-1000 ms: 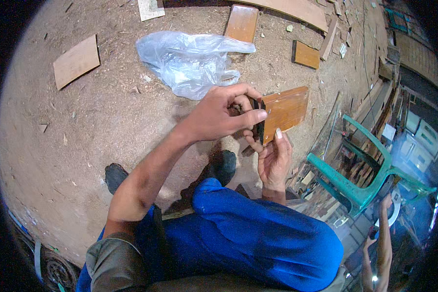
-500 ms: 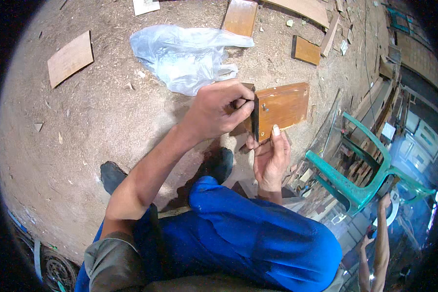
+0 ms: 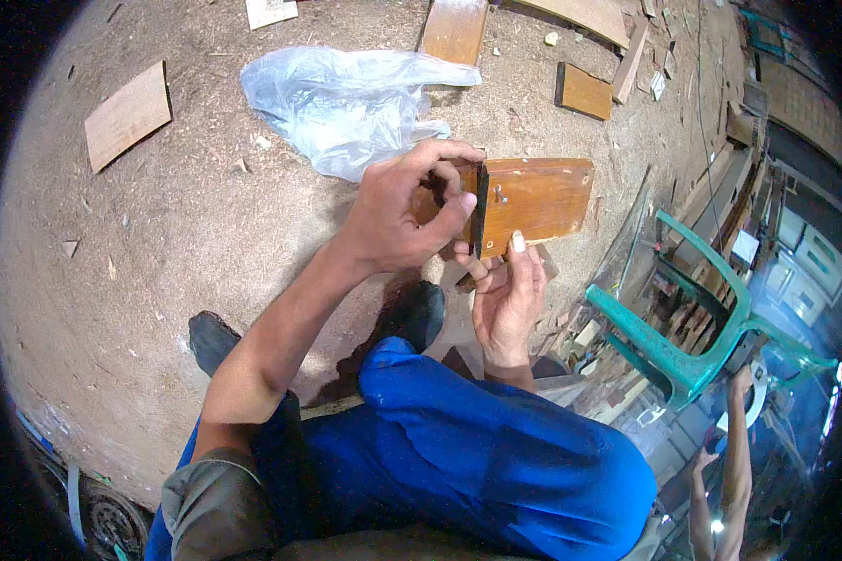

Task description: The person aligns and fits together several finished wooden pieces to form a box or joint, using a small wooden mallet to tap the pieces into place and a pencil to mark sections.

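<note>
My left hand (image 3: 407,210) and my right hand (image 3: 507,290) hold a thin dark flat piece (image 3: 480,210) upright between them. The left thumb and fingers pinch its upper part; the right fingers grip it from below. Right behind it a brown wooden board (image 3: 538,196) with a small metal screw or nail lies on the sawdust ground, its left end hidden by my left hand. My blue trouser leg (image 3: 496,458) and dark shoes (image 3: 421,313) are below.
A crumpled clear plastic bag (image 3: 346,93) lies beyond my hands. Wood offcuts (image 3: 126,112) lie scattered on the dirt. A green plastic chair (image 3: 702,318) and stacked timber stand at the right. Another person's arm (image 3: 734,458) shows at the lower right.
Both hands have shifted slightly right and up in the view, and the left fingers have regripped the dark piece. The wooden board now shows more fully beside it.
</note>
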`<state>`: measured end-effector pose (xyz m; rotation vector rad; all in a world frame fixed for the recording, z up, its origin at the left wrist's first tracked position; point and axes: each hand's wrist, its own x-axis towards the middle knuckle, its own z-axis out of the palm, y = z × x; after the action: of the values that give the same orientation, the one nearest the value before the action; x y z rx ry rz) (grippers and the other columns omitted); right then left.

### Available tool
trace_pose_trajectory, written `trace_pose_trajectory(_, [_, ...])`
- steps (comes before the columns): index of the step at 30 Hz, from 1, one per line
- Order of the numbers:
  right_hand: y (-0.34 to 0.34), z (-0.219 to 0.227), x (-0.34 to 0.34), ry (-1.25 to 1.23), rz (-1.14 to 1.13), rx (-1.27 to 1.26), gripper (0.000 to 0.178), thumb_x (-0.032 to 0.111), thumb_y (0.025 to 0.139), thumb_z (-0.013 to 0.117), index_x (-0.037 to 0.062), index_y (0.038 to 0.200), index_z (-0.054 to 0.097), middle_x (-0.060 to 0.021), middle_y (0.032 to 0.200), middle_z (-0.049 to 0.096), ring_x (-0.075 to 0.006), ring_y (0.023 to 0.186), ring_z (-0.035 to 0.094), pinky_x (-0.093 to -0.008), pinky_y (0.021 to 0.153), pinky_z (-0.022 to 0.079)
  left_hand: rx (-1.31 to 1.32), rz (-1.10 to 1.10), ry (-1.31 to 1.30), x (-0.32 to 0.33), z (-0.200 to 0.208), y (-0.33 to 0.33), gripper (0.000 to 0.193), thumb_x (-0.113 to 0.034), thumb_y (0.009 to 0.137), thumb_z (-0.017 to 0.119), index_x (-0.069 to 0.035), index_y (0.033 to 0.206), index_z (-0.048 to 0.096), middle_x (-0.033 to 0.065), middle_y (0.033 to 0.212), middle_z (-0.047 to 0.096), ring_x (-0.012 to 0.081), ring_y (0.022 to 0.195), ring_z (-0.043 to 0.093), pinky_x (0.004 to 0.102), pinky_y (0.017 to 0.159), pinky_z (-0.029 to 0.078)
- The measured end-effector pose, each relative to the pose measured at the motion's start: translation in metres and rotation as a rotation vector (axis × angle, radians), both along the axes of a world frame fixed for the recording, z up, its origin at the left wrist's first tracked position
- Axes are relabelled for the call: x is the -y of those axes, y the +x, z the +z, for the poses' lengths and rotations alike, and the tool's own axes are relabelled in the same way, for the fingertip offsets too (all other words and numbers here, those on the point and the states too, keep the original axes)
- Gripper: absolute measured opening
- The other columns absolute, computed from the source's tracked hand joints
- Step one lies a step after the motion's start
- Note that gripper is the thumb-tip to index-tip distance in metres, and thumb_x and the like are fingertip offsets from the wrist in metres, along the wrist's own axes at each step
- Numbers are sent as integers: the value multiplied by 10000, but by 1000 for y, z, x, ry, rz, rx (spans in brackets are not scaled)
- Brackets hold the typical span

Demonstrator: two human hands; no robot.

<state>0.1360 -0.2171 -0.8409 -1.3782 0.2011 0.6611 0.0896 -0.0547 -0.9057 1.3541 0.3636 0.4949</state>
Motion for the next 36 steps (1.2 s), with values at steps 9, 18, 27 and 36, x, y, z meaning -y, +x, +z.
trace_pose_trajectory(9, [1,1,-4,-12,-22,11,314,195,1060,515,-50,1257,508,-204,1119,686,-307,879,746,-426,755,660,-22,149,256,5,10,10,449,-151,826,732,-58,1254,636,142,1144,650,294,1092,600,402,944,492])
trace_pose_trajectory(18, [-5,3,-9,-15,-91,2,316,191,1059,515,-30,1285,510,-179,1162,664,-259,877,734,-421,746,663,3,217,250,23,1,14,429,-143,821,737,-72,1235,652,137,1160,704,335,1046,610,428,979,467])
trace_pose_trajectory(27, [-13,-9,-10,97,-93,-35,267,169,1066,514,-16,1257,544,-154,1170,664,-249,926,724,-428,794,655,-1,220,307,15,4,17,342,-148,838,714,-88,1175,717,120,1142,721,311,1035,636,423,972,475])
trace_pose_trajectory(36, [-17,-7,-9,92,-96,3,246,153,1032,586,43,1250,563,-102,1124,675,-208,898,712,-414,814,646,-10,172,324,16,-1,20,441,-204,885,706,-53,1297,668,157,1156,706,327,1053,620,425,980,473])
